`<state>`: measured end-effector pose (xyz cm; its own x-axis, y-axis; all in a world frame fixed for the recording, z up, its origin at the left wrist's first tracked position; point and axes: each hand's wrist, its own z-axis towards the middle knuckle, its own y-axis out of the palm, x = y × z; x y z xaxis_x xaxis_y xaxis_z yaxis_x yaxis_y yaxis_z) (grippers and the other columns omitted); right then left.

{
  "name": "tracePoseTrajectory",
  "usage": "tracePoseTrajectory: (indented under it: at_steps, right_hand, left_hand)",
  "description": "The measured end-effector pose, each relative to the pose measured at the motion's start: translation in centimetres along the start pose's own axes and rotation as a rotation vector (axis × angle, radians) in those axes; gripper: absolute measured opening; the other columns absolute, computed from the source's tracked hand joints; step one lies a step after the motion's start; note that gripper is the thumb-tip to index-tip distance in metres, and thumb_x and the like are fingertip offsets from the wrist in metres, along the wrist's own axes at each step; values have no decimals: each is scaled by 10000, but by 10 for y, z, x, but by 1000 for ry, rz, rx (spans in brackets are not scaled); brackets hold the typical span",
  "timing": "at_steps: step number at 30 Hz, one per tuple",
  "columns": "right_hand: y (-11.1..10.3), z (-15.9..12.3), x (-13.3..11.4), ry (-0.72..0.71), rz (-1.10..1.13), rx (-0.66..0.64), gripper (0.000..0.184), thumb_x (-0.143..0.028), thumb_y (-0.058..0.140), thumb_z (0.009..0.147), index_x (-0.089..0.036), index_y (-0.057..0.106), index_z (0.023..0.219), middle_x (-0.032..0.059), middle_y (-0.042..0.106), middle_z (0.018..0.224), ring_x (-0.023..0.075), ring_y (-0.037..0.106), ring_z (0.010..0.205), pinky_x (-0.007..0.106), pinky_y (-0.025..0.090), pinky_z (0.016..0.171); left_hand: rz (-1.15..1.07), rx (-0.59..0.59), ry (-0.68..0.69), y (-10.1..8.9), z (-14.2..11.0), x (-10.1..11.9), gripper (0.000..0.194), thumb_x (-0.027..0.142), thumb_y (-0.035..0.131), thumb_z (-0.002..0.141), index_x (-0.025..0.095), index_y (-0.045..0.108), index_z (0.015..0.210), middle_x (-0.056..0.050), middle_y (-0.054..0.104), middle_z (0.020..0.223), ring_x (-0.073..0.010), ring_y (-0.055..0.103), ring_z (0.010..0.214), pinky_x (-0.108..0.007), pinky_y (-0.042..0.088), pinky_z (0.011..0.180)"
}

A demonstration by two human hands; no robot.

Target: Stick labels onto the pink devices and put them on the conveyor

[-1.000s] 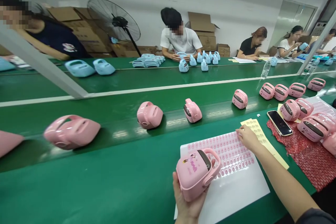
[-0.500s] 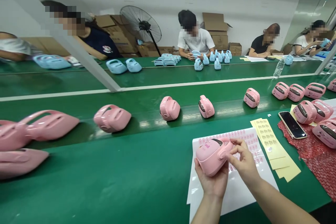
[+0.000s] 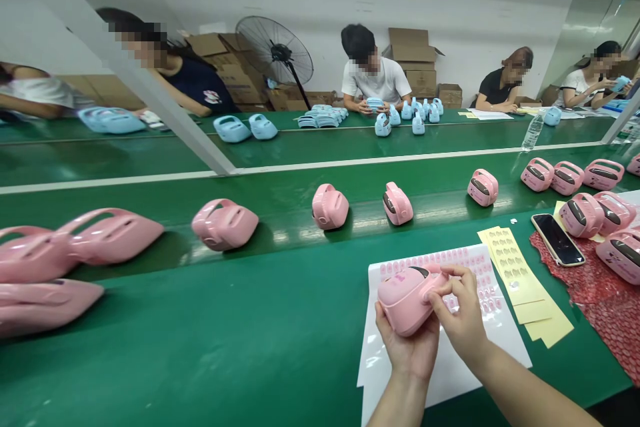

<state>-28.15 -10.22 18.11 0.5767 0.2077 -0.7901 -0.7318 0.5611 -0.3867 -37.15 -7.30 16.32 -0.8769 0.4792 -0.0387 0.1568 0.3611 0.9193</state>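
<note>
A glossy pink plastic case with a carry handle (image 3: 403,303) is held above a sheet of small pink stickers (image 3: 505,327). My left hand (image 3: 413,350) cups the case from below, its fingers wrapped round the underside. With thumb and fingers closed, my right hand (image 3: 463,310) grips the case's right side where the handle joins. Whether a sticker sits under those fingertips cannot be seen. The case is tilted, with its dark oval panel facing up and away from me.
Similar pink cases (image 3: 225,223) stand along the green belt (image 3: 280,197). To the right lie yellow sticker strips (image 3: 510,267), a phone (image 3: 557,240) and red bubble wrap (image 3: 600,310). Across the belt, several people work beside blue cases (image 3: 233,128). A slanted post (image 3: 165,113) crosses the left.
The view has shifted slightly, so most things appear a little further right. My hands keep nearly the same hold on the pink case.
</note>
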Motion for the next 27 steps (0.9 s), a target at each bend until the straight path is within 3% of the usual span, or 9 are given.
tracePoseTrajectory:
  at_steps: [5,6,9,14,19,23,27]
  right_hand:
    - [4,-2,1,-207,-271,67,54,-245,541,798,-212,580,816,94,536,1056,238,505,982,423,403,839]
    - [3,0,4,-201,-279,53,139,-284,567,779,-208,565,895,103,528,1063,246,503,983,426,411,833]
    - [-1,13,20,-58,-209,39,422,-404,586,741,-177,476,1079,117,515,1047,251,509,960,420,443,804]
    - [-17,51,73,351,-164,33,298,-314,469,791,-156,544,1033,119,492,1016,220,549,814,426,447,786]
    - [-23,66,111,384,-82,-112,162,-172,583,652,-210,669,784,53,547,837,234,550,887,398,395,884]
    - [-22,62,111,400,3,-90,81,-249,581,664,-194,640,657,70,565,836,239,556,876,395,421,831]
    - [-26,59,85,433,143,-119,184,-368,579,691,-189,616,672,83,601,907,238,564,930,382,434,809]
  left_hand:
    - [26,-95,-63,-6,1,4,431,449,492,731,106,663,927,-148,709,926,-221,661,868,-262,511,781]
    - [30,-109,-59,-7,1,5,416,440,481,747,113,666,925,-139,711,929,-217,661,871,-263,510,786]
    - [74,-161,-31,-10,1,8,376,404,450,790,133,663,941,-119,707,967,-215,653,906,-297,500,827]
    - [125,-262,-71,-11,-6,14,313,319,396,851,176,611,1028,-71,673,1061,-172,618,981,-331,418,949]
    - [189,-231,-116,-11,-9,24,417,401,472,823,158,512,1159,-110,626,1085,-201,593,1006,-335,439,920]
    - [488,-139,92,-14,-8,35,607,530,595,708,267,448,1235,-82,632,1064,-260,595,979,-385,493,816]
    - [1143,-234,452,-15,-11,46,952,404,806,461,293,365,1298,-94,497,1266,-328,504,1105,-451,425,900]
